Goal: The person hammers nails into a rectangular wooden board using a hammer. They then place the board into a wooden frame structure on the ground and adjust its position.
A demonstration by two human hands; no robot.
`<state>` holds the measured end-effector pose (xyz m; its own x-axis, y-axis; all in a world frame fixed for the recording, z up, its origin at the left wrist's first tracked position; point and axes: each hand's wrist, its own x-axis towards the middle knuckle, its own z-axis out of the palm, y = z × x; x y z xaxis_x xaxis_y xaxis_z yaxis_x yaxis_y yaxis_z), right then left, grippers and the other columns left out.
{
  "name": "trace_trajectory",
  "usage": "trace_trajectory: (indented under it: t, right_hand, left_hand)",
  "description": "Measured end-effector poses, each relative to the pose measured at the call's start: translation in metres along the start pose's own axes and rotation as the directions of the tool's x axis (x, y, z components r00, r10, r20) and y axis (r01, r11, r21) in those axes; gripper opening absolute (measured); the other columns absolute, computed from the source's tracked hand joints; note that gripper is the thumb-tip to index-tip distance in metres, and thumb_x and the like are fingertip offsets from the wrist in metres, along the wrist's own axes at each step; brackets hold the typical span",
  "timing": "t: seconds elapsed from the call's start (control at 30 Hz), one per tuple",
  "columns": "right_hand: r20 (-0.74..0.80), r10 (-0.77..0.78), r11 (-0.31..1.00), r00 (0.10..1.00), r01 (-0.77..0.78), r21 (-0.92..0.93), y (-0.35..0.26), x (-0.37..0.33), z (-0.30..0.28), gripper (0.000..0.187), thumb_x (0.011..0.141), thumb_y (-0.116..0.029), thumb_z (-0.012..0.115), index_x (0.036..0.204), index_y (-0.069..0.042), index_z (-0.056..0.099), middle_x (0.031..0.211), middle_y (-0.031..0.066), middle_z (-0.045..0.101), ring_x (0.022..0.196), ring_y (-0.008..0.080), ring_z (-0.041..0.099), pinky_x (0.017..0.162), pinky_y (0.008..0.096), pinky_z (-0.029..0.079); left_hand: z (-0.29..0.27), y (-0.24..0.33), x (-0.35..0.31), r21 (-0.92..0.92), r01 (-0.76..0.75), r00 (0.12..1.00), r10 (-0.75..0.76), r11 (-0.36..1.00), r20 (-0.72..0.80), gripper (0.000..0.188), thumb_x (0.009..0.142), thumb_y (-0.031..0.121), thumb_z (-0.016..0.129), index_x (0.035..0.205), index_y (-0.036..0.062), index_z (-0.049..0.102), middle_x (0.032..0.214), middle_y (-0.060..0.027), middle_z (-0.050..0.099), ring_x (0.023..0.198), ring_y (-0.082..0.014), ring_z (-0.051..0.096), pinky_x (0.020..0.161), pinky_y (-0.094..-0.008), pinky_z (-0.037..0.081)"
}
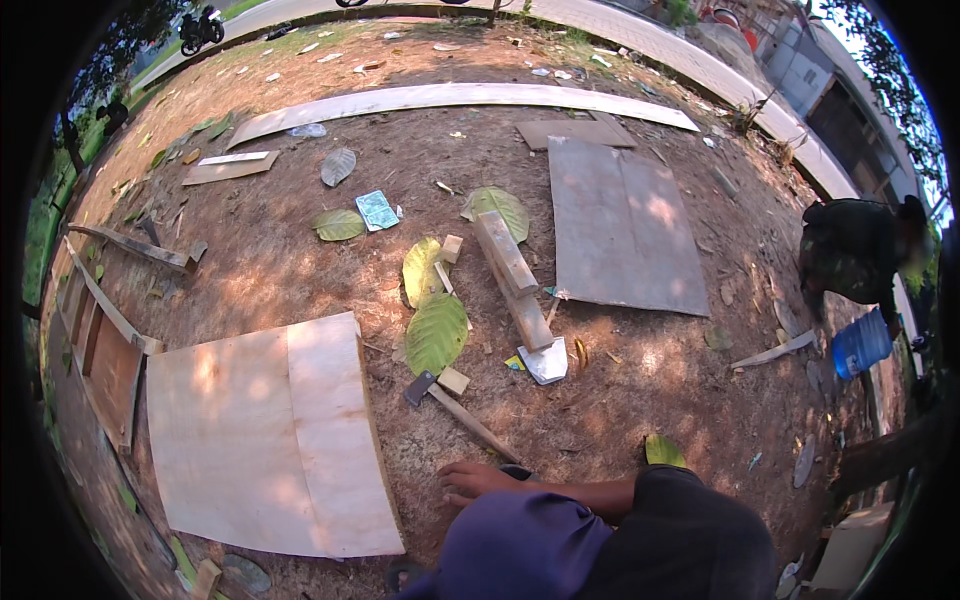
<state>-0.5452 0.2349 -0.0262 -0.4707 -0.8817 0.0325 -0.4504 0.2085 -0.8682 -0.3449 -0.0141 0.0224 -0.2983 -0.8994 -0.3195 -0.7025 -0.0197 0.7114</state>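
My right hand (pixel 478 482) reaches leftward across in front of my bent knee, its forearm coming from the dark sleeve on the right. The fingers look stretched and a little apart, with nothing visible in them. Just beyond it on the dirt lies a hammer (pixel 470 421) with a dark head and wooden handle; the hand is apart from it. To the left of the hand is a large pale plywood panel (pixel 255 430). A small wood block (pixel 453 381) sits beside the hammer head. My left hand is not in view.
Wooden beam pieces (pixel 510 262) and a grey board (pixel 625 225) lie ahead, with a long pale plank (pixel 450 97) farther off. A wooden frame (pixel 100 345) is at the left. At right, a person (pixel 850 245) bends beside a blue water jug (pixel 861 343). Large leaves (pixel 437 333) are scattered.
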Motion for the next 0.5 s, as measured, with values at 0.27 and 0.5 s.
trace_trajectory:
  t: [0.27, 0.5]
  right_hand:
    - [0.053, -0.057, 0.996, 0.997, 0.061, -0.071, -0.036, 0.042, 0.006, 0.039, 0.098, -0.026, 0.063, 0.127, 0.000, 0.058, 0.137, 0.0211, 0.054, 0.124, 0.0380, 0.057, 0.103, 0.0465, 0.049]
    - [-0.014, -0.042, 0.995, 0.999, 0.040, -0.095, -0.040, 0.055, 0.017, 0.038, 0.097, -0.027, 0.065, 0.124, 0.000, 0.060, 0.134, 0.0201, 0.057, 0.121, 0.0381, 0.059, 0.100, 0.0462, 0.051]
  left_hand:
    - [-0.021, -0.005, 0.004, -0.031, 0.023, 1.000, -0.024, 0.999, -0.020, 0.020, 0.103, 0.020, 0.050, 0.105, 0.0025, 0.059, 0.088, -0.0099, 0.061, 0.068, -0.0195, 0.051, 0.060, -0.0340, 0.043]
    - [-0.034, -0.008, -0.002, -0.061, 0.037, 0.999, -0.040, 0.997, -0.038, 0.018, 0.105, 0.019, 0.048, 0.104, 0.0028, 0.057, 0.086, -0.0076, 0.058, 0.063, -0.0151, 0.047, 0.056, -0.0311, 0.041]
